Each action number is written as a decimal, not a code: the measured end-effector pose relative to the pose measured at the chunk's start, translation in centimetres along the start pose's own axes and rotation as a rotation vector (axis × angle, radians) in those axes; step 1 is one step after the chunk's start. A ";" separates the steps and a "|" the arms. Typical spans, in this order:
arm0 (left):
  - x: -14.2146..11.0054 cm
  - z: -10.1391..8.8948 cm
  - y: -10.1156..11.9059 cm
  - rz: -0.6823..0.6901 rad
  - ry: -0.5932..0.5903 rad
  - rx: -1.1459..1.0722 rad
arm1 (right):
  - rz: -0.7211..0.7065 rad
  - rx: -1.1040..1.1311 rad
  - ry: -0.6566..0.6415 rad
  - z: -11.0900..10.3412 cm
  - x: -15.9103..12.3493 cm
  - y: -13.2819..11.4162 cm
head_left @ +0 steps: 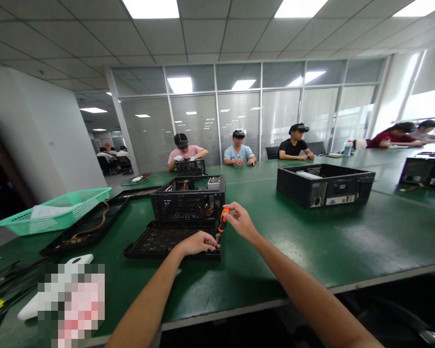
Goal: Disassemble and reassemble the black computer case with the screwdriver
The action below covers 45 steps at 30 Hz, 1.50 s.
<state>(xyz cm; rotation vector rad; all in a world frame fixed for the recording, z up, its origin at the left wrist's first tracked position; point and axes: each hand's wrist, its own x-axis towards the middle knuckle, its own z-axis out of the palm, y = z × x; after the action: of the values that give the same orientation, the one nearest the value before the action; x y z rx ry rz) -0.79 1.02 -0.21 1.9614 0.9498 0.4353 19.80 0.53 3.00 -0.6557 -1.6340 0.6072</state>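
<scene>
In my right hand (242, 220) is an orange and black screwdriver (223, 220), gripped at the top of its handle and tilted, with its tip pointing down. The tip meets the right end of a black computer case panel (159, 240) that lies on the table. My left hand (200, 243) rests on that same end, its fingers curled close to the screwdriver tip; what they pinch is too small to make out. Just behind the panel stands an open black computer case (183, 202), with wires and a metal box visible inside.
On the green table (261, 270), another black computer case (321, 188) stands to the right. A mint green basket (90, 197), a black panel with a cable (107, 227) and black cables (16, 287) lie left. Several people sit across the table, one handling a case (190, 167).
</scene>
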 end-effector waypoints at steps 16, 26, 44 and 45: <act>0.0 0.0 0.1 0.006 -0.019 -0.023 | 0.054 0.037 -0.057 0.3 -0.4 0.2; 0.1 0.0 -0.2 0.026 -0.012 -0.009 | 0.052 -0.002 -0.081 0.2 -0.4 0.1; -0.2 0.2 0.2 0.012 0.004 -0.046 | 0.064 -0.011 -0.077 0.0 -0.3 -0.2; -0.3 0.2 0.3 0.015 0.005 -0.043 | 0.060 -0.013 -0.074 0.0 -0.3 -0.2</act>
<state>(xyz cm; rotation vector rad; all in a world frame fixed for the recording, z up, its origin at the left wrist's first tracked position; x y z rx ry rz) -0.71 0.63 -0.06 1.9303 0.9216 0.4658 19.83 0.16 2.95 -0.7009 -1.6935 0.6714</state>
